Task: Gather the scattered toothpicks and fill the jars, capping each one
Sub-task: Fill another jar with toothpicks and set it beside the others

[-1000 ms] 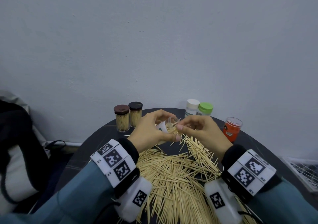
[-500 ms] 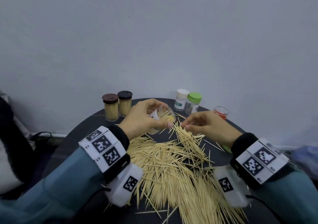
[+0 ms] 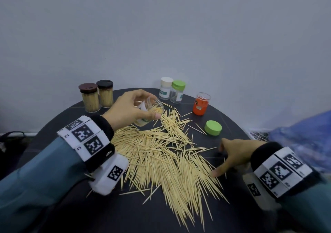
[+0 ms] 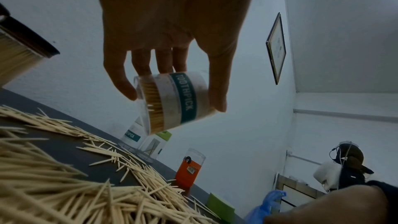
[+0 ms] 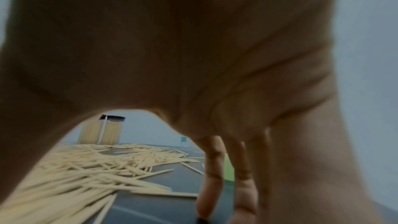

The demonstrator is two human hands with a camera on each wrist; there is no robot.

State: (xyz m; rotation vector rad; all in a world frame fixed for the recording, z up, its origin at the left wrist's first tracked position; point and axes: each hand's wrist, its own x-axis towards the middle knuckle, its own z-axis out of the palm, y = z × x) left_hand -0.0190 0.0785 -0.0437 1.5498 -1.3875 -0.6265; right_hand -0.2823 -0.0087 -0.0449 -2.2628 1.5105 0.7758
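My left hand [image 3: 143, 107] grips a clear jar [image 3: 152, 110] labelled TOOTHPICK [image 4: 176, 103]. The jar is tilted above the far side of the table, uncapped, its mouth towards the right, with toothpicks inside. A big pile of loose toothpicks [image 3: 161, 157] covers the middle of the round dark table [image 3: 107, 215]. At the pile's right edge my right hand [image 3: 225, 158] reaches down with fingers [image 5: 213, 185] spread and straight, tips on the table, holding nothing. A loose green lid [image 3: 213, 128] lies just beyond it.
Two full brown-capped jars [image 3: 96, 96] stand at the back left. A white-capped jar [image 3: 166, 88] and a green-capped jar [image 3: 177, 91] stand at the back, with an uncapped orange jar [image 3: 200, 104] to their right. A blue bag [image 3: 304, 138] lies off the table's right edge.
My right hand left the jar's mouth and moved down and right to the pile's near right edge. The left hand kept hold of the tilted jar.
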